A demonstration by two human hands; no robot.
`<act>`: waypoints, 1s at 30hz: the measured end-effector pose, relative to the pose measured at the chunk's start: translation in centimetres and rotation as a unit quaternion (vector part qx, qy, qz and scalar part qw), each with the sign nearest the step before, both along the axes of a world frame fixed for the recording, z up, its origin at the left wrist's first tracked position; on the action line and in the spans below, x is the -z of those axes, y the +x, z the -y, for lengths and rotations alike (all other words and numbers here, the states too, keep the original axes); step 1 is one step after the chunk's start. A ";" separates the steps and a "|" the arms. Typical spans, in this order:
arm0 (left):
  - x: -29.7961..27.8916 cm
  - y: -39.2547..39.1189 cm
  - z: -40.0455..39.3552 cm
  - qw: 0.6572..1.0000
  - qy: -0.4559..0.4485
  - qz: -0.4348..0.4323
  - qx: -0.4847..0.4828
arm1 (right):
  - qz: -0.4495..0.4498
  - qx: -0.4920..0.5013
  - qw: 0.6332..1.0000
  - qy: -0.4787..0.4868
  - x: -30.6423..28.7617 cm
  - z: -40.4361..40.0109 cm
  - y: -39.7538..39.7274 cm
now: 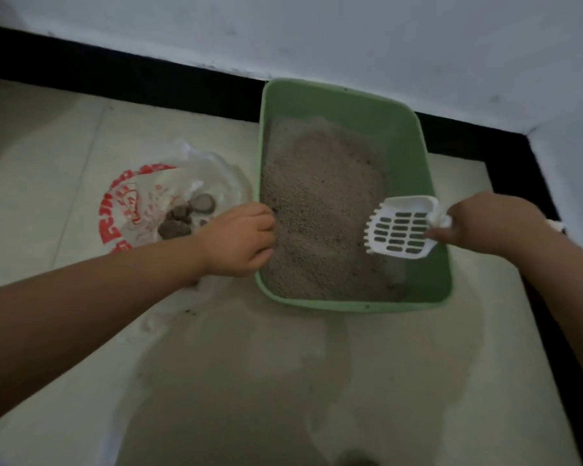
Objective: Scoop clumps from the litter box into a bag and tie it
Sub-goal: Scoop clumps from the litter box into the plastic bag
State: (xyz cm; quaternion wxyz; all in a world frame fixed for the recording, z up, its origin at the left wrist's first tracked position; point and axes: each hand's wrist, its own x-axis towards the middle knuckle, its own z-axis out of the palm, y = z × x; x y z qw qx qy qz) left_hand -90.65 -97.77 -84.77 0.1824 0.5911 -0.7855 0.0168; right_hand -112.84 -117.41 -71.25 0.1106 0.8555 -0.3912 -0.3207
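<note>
A green litter box [414, 153] sits on the floor in the room's corner, filled with grey litter [320, 203]. My right hand [485, 223] holds a white slotted scoop [401, 230] by its handle over the box's right side; the scoop looks empty. My left hand [239, 238] grips the box's left rim, fingers curled over the edge. Left of the box lies an open clear plastic bag [142, 203] with red print, holding several dark clumps [182, 218].
White walls with a black baseboard [148, 79] run behind and to the right of the box. The pale tiled floor [283, 381] stretches in front, with a darker shadow patch and a few scattered litter grains near the bag.
</note>
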 end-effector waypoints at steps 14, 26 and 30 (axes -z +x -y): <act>2.7 0.4 1.0 0.996 -0.088 -0.035 0.004 | 0.124 0.102 0.977 0.141 8.3 -5.3 0.3; 3.5 0.5 0.8 0.994 -0.097 -0.052 0.013 | 0.380 0.294 0.862 0.163 14.1 -6.6 9.0; 3.5 0.4 0.6 0.995 -0.090 -0.045 0.001 | 0.432 0.295 0.840 0.142 14.0 -6.2 9.3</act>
